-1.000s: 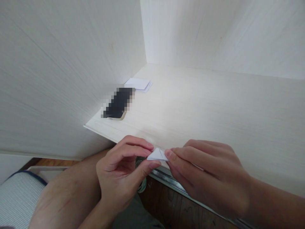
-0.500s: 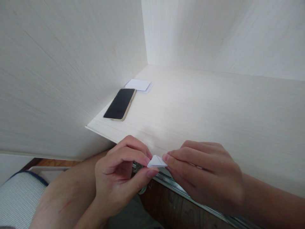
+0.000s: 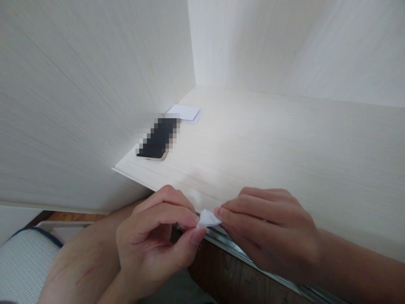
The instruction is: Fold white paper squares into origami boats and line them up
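Observation:
A small white folded paper triangle (image 3: 208,218) is pinched between both of my hands at the front edge of the pale wooden shelf (image 3: 272,139). My left hand (image 3: 155,245) grips its left corner between thumb and forefinger. My right hand (image 3: 268,232) holds its right corner with closed fingertips. Most of the paper is hidden by my fingers.
A black phone (image 3: 157,138) lies on the shelf by the left wall. Behind it rests a small stack of white paper sheets (image 3: 185,113). A metal rail (image 3: 234,249) runs under the shelf's front edge. My bare knee (image 3: 79,261) and a striped cushion (image 3: 22,266) are at lower left.
Both hands with the paper have shifted slightly down and left, and the visible part of the paper has grown smaller as my fingers close over it.

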Motion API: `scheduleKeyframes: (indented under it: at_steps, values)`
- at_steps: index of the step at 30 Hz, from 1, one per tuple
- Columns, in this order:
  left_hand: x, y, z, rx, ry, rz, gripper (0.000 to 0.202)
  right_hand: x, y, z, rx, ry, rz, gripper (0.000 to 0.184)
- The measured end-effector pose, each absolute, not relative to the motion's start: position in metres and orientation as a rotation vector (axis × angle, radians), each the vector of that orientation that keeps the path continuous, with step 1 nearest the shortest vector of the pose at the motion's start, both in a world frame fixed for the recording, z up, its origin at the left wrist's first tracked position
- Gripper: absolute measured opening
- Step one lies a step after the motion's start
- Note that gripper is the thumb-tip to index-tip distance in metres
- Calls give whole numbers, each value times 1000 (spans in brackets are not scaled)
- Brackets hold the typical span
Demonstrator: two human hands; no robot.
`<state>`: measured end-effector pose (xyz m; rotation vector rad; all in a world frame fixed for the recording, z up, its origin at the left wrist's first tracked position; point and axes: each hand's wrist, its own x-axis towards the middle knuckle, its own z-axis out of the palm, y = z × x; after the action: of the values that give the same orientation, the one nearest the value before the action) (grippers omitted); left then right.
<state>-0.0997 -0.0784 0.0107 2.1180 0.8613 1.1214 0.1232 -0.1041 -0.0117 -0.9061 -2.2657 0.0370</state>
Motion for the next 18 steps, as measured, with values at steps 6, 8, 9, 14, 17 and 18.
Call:
scheduleKeyframes:
  at_steps: [6,8,9,14,17,18]
  values:
    - [-101,-79,10,2150,847,1148,9,124,-104,-5,-912,-2268,-64,10]
    - [-102,-79,10,2133,847,1157,10,124,-105,-3,-897,-2253,-54,10]
    - [-102,-79,10,2135,837,1155,11,123,-105,-2,-886,-2243,-40,11]
    - [-103,-79,11,2161,832,1124,15,122,-105,-2,-878,-2219,13,10]
    - [-99,-82,7,2085,852,1147,17,121,-106,-5,-893,-2198,36,11]
    - [-98,-83,5,2030,844,1207,18,120,-106,-6,-902,-2187,44,12]
